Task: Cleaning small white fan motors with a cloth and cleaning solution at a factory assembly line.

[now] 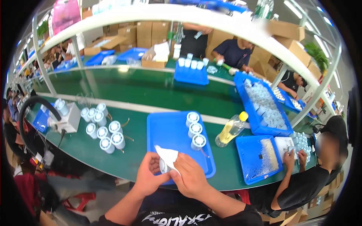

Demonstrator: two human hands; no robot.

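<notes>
Over the near edge of a blue tray (166, 128), my two hands meet around a small light-blue cylindrical part (163, 166). My left hand (148, 175) is closed about its left side. My right hand (191, 176) presses a white cloth or paper wipe (167, 155) against the part; much of the part is hidden behind fingers and wipe. Along the tray's right side stand three similar light-blue cylinders with white ringed tops, the nearest being a cylinder (198, 142) with a thin wire. Several more cylinders (106, 144) stand on the table to the left.
A yellow-capped bottle (231, 130) stands right of the tray. Farther right are a blue tray of small pieces (258, 158) and a long blue bin (264, 105). A co-worker (313, 169) sits at the right. A white box (71, 117) with a black hose stands left.
</notes>
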